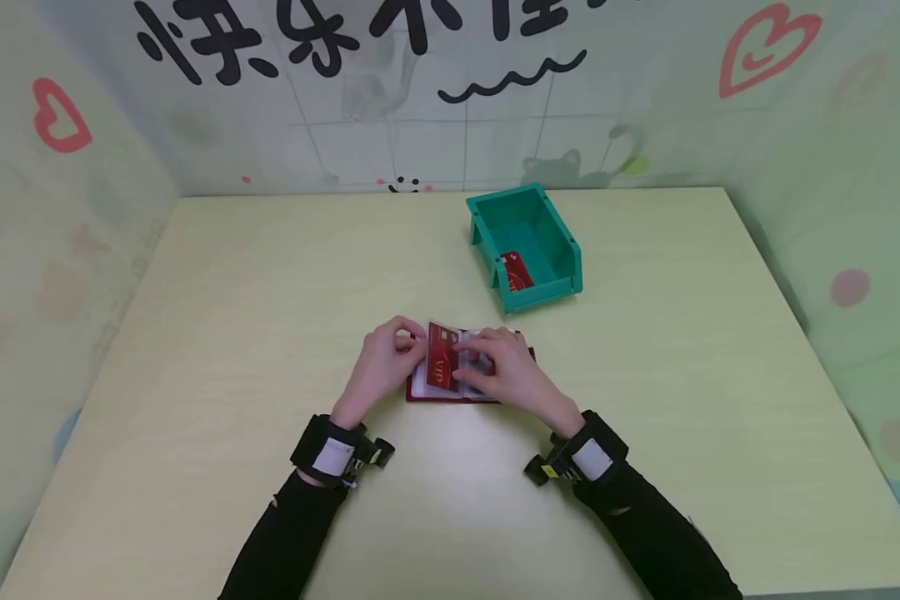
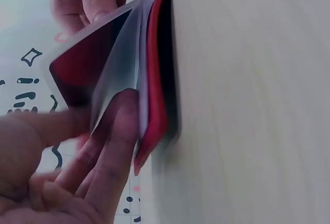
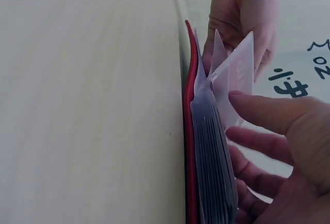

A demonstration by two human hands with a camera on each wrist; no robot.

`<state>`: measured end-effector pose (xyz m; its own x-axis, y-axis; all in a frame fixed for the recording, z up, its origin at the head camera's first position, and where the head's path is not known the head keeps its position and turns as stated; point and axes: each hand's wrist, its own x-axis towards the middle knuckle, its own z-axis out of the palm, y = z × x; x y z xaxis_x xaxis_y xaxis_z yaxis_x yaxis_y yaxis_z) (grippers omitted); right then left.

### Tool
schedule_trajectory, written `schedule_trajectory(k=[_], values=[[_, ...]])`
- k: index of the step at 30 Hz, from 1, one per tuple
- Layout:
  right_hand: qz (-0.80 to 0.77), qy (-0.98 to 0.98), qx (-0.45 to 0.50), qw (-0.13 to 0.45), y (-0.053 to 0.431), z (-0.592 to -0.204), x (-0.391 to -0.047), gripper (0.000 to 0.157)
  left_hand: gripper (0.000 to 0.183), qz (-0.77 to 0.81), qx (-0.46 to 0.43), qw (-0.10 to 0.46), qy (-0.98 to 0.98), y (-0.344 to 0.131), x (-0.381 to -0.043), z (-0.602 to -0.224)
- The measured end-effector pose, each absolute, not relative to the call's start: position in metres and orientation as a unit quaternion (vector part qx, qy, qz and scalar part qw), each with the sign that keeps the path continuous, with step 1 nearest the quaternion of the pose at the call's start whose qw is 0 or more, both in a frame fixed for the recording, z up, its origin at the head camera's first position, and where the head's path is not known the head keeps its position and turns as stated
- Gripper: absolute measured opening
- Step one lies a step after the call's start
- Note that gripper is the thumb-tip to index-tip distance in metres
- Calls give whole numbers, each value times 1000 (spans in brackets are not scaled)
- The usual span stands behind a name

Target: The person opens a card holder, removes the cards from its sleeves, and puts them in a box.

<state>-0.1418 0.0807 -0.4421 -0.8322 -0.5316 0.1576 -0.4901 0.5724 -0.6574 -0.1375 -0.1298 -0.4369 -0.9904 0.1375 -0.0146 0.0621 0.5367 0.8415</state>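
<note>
A small card album point(image 1: 420, 392) with a red cover and clear plastic pages lies spread on the table. A red card point(image 1: 442, 358) lettered "VIP" is tilted up at its left pages, beside a clear sleeve point(image 2: 121, 64). My left hand point(image 1: 390, 358) pinches this sleeve at its left side, with the thumb point(image 2: 62, 123) on one face and fingers on the other. From the right, my right hand point(image 1: 513, 371) touches the card's right edge with thumb and index fingertips, its fingers spread. The other fingers rest over the album's page stack point(image 3: 211, 157).
A teal open-front bin point(image 1: 525, 217) stands behind the album, slightly right. Inside it lies another red card point(image 1: 516, 272). A printed backdrop point(image 1: 420, 150) borders the table's far edge, with panels at both sides. Both wrists wear camera straps.
</note>
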Motion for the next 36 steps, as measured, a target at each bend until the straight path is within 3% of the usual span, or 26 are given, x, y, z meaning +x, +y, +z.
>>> schedule_trajectory(k=[3, 7, 12, 18, 22, 32, 36], values=[[-353, 896, -267, 46, 79, -441, -143, 43, 19, 483, 63, 70, 871, -133, -140, -437], [-344, 905, -239, 76, 76, -438, -147, 47, 33, 501, 54, 114, 856, -136, -141, -435], [-334, 911, -221, 101, 72, -435, -151, 49, 45, 507, 50, 133, 850, -140, -141, -437], [-324, 915, -214, 113, 71, -433, -153, 53, 32, 474, 66, 124, 869, -144, -143, -440], [-338, 912, -203, 112, 70, -434, -154, 49, 22, 468, 69, 135, 871, -145, -143, -439], [-343, 917, -174, 107, 64, -437, -157, 22, 19, 447, 57, 148, 880, -143, -144, -439], [-320, 926, -170, 102, 62, -437, -157, 20, 19, 444, 56, 144, 883, -142, -145, -442]])
